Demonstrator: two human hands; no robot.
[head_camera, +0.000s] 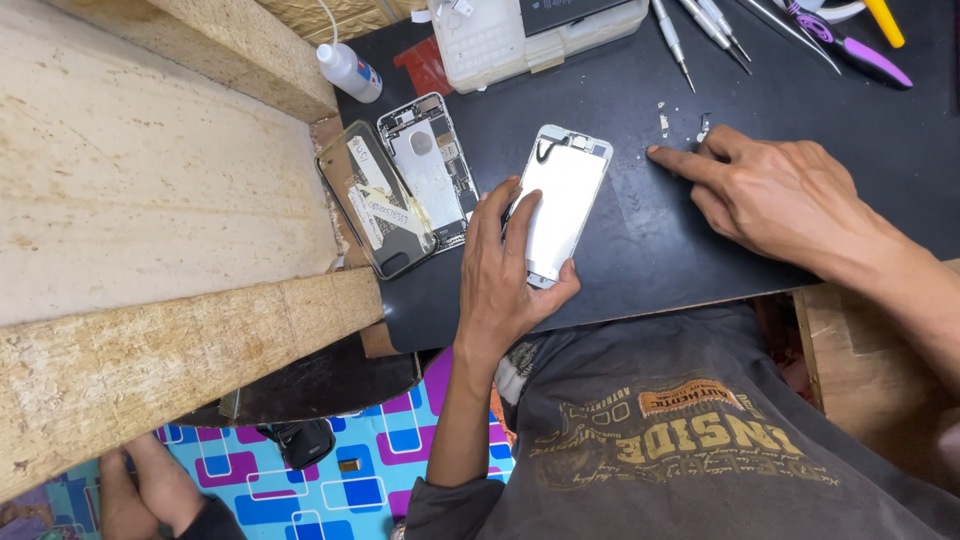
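Left hand (505, 270) grips the detached screen (556, 200) near the mat's (620, 250) front edge; right hand (770, 195), open, fingers a speck; gutted phone (432, 165) unassembled at left.

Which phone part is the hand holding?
The left hand holds the white screen panel, lying apart from the opened phone body and clear case.

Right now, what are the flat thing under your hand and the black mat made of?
The panel under the left hand looks like thin metal: pale, silvery, softly shiny. The mat looks like rubber or soft plastic: dull black, scuffed; hard to be sure.
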